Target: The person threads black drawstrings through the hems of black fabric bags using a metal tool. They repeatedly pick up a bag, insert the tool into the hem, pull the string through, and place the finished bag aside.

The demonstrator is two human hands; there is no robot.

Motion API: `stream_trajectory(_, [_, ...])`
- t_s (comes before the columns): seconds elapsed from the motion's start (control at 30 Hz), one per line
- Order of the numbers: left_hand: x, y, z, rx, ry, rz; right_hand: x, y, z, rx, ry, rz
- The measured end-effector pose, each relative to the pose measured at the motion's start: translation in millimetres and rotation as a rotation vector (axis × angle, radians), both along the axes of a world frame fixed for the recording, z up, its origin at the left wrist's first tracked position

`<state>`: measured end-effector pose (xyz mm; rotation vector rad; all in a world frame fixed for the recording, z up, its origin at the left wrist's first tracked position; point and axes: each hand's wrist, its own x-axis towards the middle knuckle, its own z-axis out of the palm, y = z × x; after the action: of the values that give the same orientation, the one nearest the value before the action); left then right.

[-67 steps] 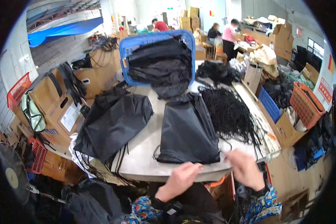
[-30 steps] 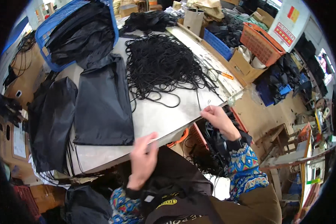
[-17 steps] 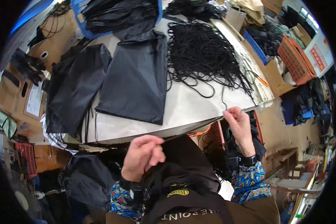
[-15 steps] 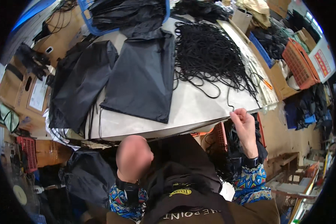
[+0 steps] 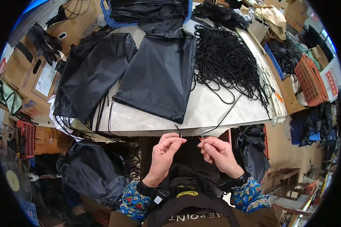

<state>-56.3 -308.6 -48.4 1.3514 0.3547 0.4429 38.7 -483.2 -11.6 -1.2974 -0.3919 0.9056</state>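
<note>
Both hands are in front of the table's near edge, a short gap between them. My left hand (image 5: 163, 156) pinches a black cord, whose short end (image 5: 178, 131) sticks up above the fingers. My right hand (image 5: 220, 154) is closed at the fingertips on another part of black cord (image 5: 228, 112), which runs back over the table edge to the cord pile (image 5: 228, 56). A small orange-red and dark bit shows at the right fingertips, too small to name. A flat black fabric bag (image 5: 157, 72) lies on the white tabletop (image 5: 147, 120), beyond my left hand.
More black bags (image 5: 91, 73) lie at the table's left, with cords hanging over the edge. A blue basket (image 5: 106, 14) of black fabric stands at the back. Orange-handled scissors (image 5: 278, 97) rest at the right edge. Cardboard boxes (image 5: 38, 77) and an orange crate (image 5: 310, 80) flank the table.
My right hand has moved left and nearer my body, drawing a cord from the pile over the edge. My left hand has come up and right, a cord end now showing in its fingers.
</note>
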Motion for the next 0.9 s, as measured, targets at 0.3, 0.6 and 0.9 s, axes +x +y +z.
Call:
stream_trajectory(0.3, [-6,5,23,-0.632,0.100,-0.170,-7,7,3,-0.187,-0.204,0.051])
stream_trajectory(0.6, [-4,-9,12,-0.463,0.081,-0.029,-11,24,-8,0.062,-0.432,0.174])
stream_trajectory(0.9, [-4,-4,22,-0.555,0.065,-0.003,-13,18,3,-0.148,-0.265,0.099])
